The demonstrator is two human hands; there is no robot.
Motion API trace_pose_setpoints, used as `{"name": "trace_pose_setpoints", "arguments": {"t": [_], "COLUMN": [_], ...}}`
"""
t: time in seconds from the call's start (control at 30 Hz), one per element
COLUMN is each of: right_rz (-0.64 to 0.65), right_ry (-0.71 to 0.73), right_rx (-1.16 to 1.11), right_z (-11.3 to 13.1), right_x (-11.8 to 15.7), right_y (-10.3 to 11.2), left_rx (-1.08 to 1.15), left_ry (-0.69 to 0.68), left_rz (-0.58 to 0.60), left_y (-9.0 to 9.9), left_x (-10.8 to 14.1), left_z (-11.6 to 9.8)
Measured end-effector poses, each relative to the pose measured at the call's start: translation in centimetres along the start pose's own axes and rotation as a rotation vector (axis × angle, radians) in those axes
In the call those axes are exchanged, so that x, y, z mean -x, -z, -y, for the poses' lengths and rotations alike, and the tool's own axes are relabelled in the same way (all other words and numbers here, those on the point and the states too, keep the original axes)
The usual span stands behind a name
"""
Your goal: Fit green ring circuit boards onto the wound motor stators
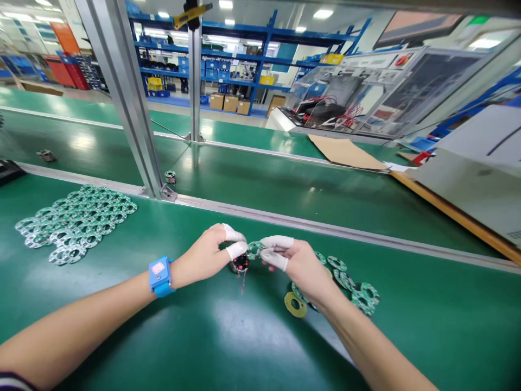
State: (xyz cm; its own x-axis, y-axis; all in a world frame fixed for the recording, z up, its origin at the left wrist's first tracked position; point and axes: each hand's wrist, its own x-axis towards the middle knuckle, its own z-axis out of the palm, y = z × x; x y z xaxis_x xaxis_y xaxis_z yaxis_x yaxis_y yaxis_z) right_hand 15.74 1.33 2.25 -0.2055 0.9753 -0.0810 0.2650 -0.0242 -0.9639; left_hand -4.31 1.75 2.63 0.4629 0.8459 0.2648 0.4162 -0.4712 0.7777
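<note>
A green ring-shaped circuit board (255, 250) is held up between my two hands. My right hand (299, 266) pinches its right edge between thumb and fingers, which wear white finger cots. At the board's left edge, the white-cotted thumb and fingertip of my left hand (209, 252) are closed on it. Just below these fingertips stands a small motor stator (240, 264) with thin reddish wires hanging toward me; my left fingers partly cover it. Beneath and beyond my right hand lie loose ring circuit boards (362, 296) and a yellowish one (295, 305).
Many ring boards (81, 217) lie in rows at the left. A metal post (126, 98) rises from the rail (285, 220) beyond my hands. On the green conveyor (244, 174) behind it sit two stators (170, 177). Cardboard (345, 152) and a machine (366, 92) stand farther right.
</note>
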Motion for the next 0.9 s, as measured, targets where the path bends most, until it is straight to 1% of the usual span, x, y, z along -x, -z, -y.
{"name": "trace_pose_setpoints", "arguments": {"t": [0.07,0.13,0.17,0.23,0.33,0.4,0.43,0.5,0.53,0.6,0.67,0.73,0.8,0.9], "right_rz": [0.007,0.009,0.015,0.013,-0.047,-0.115,-0.14,-0.154,-0.135,-0.052,0.052,0.135,0.168,0.15], "right_ry": [-0.04,-0.017,0.013,0.109,0.28,0.344,0.343,0.299,0.271,0.226,0.211,0.238,0.304,0.396], "right_rx": [-0.12,-0.11,-0.053,0.129,0.436,0.578,0.616,0.621,0.593,0.508,0.42,0.378,0.427,0.617], "right_z": [0.1,0.1,0.2,0.2,-0.1,-0.5,-0.8,-1.1,-1.2,-1.3,-1.4,-1.6,-1.8,-2.2], "right_x": [0.4,0.8,1.1,1.6,1.8,1.5,1.2,0.6,0.3,0.0,0.0,0.1,0.3,0.5], "right_y": [-1.3,-1.9,-2.0,-2.0,-1.6,-1.0,-0.7,-0.1,0.1,0.2,-0.2,-0.8,-1.3,-1.6], "left_rx": [0.022,0.036,0.044,0.059,0.041,-0.103,-0.209,-0.418,-0.49,-0.552,-0.561,-0.553,-0.548,-0.531], "left_ry": [0.013,0.04,0.053,0.079,0.091,0.062,0.045,0.022,0.02,0.028,0.045,0.059,0.067,0.072], "left_rz": [0.017,0.009,0.009,0.027,0.051,0.039,0.038,0.074,0.104,0.146,0.148,0.145,0.14,0.13], "left_y": [-0.1,-0.3,-0.4,-0.6,-0.8,-1.0,-1.1,-1.3,-1.5,-1.9,-2.2,-2.4,-2.5,-2.5], "left_x": [0.1,0.2,0.2,0.1,0.2,0.4,0.5,0.7,0.8,0.9,0.9,0.9,0.8,0.8], "left_z": [-0.4,-0.5,-0.4,-0.3,-0.1,0.1,0.3,0.6,0.9,1.3,1.7,1.9,2.0,2.0]}}
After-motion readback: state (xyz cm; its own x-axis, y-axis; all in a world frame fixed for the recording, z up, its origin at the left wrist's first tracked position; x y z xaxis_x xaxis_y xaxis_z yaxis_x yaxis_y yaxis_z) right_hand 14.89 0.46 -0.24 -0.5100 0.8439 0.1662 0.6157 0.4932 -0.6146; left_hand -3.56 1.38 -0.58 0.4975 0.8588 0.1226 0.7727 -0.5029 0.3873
